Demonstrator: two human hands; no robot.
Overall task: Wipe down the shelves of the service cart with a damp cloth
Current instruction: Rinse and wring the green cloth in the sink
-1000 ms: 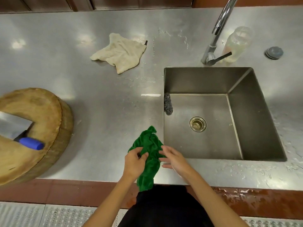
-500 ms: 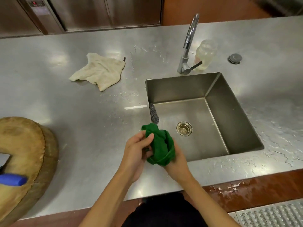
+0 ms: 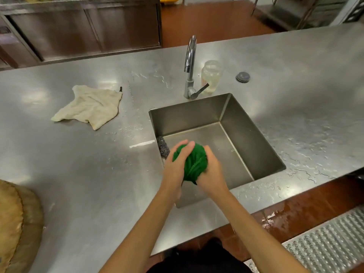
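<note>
A green cloth [image 3: 194, 164] is bunched into a ball over the front left part of the steel sink [image 3: 256, 150]. My left hand [image 3: 176, 164] wraps around its left side with the fingers curled over the top. My right hand [image 3: 211, 168] grips its right side. Both hands squeeze the cloth between them. No service cart is in view.
A beige rag [image 3: 89, 106] lies on the wet steel counter [image 3: 78, 164] to the left. A steel scourer [image 3: 163, 148] leans in the sink's left corner. Behind the sink stand the tap [image 3: 190, 67], a clear jar [image 3: 211, 75] and a round plug [image 3: 243, 76]. A wooden chopping block [image 3: 17, 229] sits front left.
The hanging cloth has been gathered into a tight ball. Both hands have carried it forward from the counter's front edge to over the sink. The view has tilted up.
</note>
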